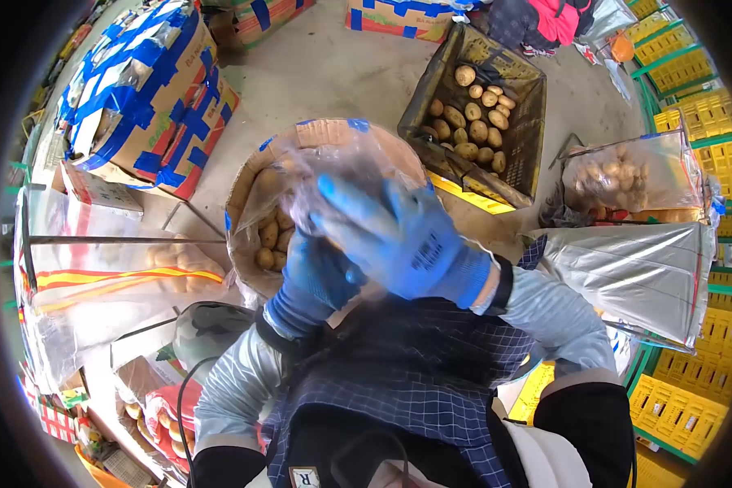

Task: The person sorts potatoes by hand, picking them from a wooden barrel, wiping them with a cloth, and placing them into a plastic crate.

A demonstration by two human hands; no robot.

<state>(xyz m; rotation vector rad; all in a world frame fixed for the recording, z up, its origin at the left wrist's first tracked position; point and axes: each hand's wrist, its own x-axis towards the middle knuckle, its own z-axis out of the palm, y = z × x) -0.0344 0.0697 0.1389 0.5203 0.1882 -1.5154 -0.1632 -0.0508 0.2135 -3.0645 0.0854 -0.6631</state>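
Observation:
Both my hands wear blue gloves and are raised in front of me over a round cardboard bin of potatoes. My right hand lies on top, fingers spread over a clear plastic bag that looks to hold something dark. My left hand grips the same bag from underneath. The bag is crumpled between the two hands and its contents are blurred.
A black crate of potatoes stands behind the bin. Clear bags hang on frames at the left and right; the right one holds potatoes. Taped cardboard boxes lie at the back left. Yellow crates line the right side.

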